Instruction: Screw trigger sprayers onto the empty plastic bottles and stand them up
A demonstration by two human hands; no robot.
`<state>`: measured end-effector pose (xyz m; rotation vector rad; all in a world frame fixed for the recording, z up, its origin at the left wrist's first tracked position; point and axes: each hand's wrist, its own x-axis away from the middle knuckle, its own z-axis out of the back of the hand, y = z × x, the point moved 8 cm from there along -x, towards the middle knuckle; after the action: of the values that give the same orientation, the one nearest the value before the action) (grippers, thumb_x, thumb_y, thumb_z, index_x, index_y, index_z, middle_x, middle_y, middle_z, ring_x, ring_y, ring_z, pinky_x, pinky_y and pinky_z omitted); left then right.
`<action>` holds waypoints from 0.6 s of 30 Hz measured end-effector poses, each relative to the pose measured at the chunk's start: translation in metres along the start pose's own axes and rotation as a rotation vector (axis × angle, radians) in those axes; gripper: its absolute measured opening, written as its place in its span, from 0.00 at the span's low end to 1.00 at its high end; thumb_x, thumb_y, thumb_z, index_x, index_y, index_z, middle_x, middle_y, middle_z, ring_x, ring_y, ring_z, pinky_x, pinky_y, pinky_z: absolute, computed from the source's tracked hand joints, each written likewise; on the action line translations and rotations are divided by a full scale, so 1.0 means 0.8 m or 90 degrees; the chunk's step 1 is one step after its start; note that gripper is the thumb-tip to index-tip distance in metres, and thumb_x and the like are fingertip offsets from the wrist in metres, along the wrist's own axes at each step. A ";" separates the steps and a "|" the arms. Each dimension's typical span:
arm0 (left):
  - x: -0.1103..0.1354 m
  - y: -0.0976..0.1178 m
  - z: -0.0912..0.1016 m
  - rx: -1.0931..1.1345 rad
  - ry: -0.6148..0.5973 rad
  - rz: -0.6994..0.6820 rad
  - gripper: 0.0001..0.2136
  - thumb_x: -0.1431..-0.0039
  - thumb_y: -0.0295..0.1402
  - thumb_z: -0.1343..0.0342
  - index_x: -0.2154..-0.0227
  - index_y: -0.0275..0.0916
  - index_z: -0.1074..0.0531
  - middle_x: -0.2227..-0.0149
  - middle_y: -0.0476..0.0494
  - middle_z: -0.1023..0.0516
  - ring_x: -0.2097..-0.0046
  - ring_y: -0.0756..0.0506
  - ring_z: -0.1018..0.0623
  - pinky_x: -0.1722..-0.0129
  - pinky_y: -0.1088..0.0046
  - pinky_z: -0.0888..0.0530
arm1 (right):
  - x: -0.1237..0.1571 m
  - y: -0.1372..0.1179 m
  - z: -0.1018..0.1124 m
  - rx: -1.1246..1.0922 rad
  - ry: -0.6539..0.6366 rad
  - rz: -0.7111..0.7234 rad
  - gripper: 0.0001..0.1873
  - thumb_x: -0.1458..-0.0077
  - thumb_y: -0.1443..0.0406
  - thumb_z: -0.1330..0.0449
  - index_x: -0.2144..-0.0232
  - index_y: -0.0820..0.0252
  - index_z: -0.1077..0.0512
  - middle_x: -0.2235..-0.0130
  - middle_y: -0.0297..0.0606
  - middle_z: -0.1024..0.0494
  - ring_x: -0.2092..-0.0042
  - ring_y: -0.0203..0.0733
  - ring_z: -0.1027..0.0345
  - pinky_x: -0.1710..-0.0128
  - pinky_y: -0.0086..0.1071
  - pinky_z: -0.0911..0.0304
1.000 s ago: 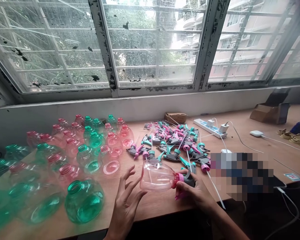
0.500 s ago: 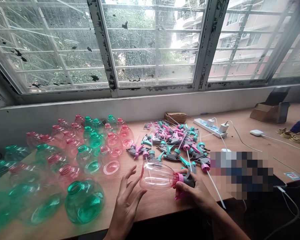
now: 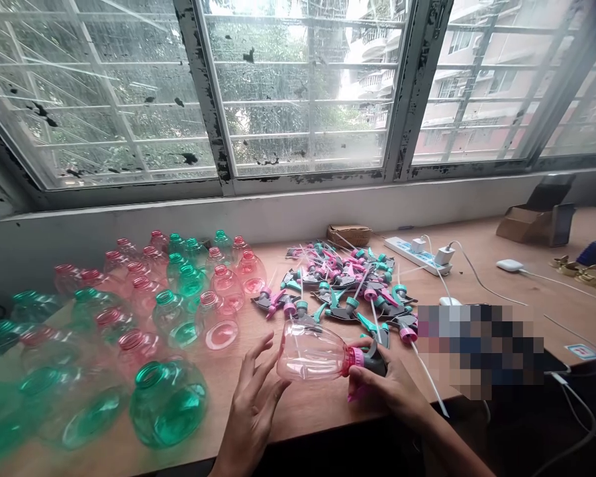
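Observation:
A clear pink spray bottle (image 3: 310, 354) lies sideways above the front of the table, its base toward the left. On its neck sits a black spray head with a pink collar (image 3: 359, 358), and my right hand (image 3: 395, 381) is closed around that head. Part of the pink trigger shows below the fingers. Beside the bottle's base is my left hand (image 3: 253, 394), fingers spread and curved; the thumb tip is at the base's edge, and I cannot tell whether it touches. Behind the bottle lies a pile of spray heads (image 3: 347, 271) in black, pink and teal.
Rows of uncapped pink and green bottles (image 3: 167, 404) cover the table's left side. A white power strip (image 3: 417, 254) with plugs and cables stands right of the pile. Farther off are a small brown box (image 3: 349, 235) and an open carton (image 3: 526, 222). A blurred patch hides the right front.
Both hands and the bottle keep nearly the same place. The view has shifted very slightly, with the scene a few pixels lower.

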<state>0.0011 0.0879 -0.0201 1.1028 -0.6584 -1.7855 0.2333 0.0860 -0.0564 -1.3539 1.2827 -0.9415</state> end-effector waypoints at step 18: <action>0.002 -0.002 0.003 0.091 -0.015 0.030 0.18 0.38 0.41 0.41 0.45 0.49 0.28 0.33 0.43 0.42 0.32 0.34 0.42 0.34 0.53 0.43 | -0.003 0.012 0.002 -0.026 0.019 -0.010 0.20 0.53 0.57 0.26 0.62 0.61 0.27 0.74 0.35 0.19 0.74 0.44 0.22 0.70 0.37 0.23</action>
<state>-0.0021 0.0868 -0.0209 1.1537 -0.8300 -1.7352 0.2330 0.0889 -0.0661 -1.3887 1.3215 -0.9535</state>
